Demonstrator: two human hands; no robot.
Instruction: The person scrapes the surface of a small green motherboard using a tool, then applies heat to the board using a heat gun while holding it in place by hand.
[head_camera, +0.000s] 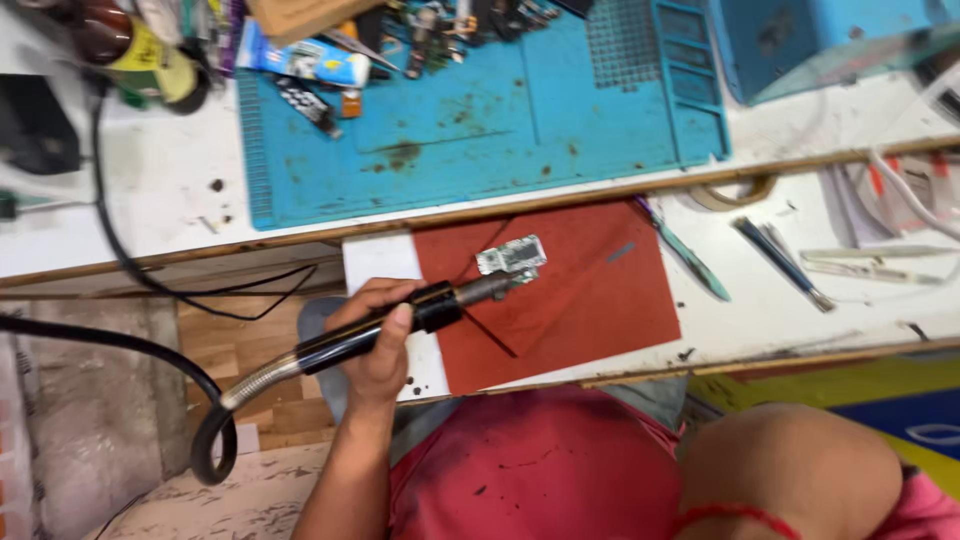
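Observation:
My left hand (375, 340) grips the black handle of a hot-air tool (430, 308). Its metal nozzle (495, 288) points right, just under a small silvery circuit board (512, 257), close to it or touching. The board lies on a red mat (590, 300) at the near edge of the white bench. A black hose with a metal spring collar (215, 410) loops from the handle down to the left. My right hand is out of view; only a bare limb with a red thread (780, 470) shows at the bottom right.
A stained blue work mat (480, 120) lies behind, with small tools and a tube along its top edge. Tweezers (780, 262), a teal-handled blade (690, 260), a tape roll (735, 195) and papers (890, 200) sit to the right. Brown bottle (130, 45) and black cable (110, 230) are at the left.

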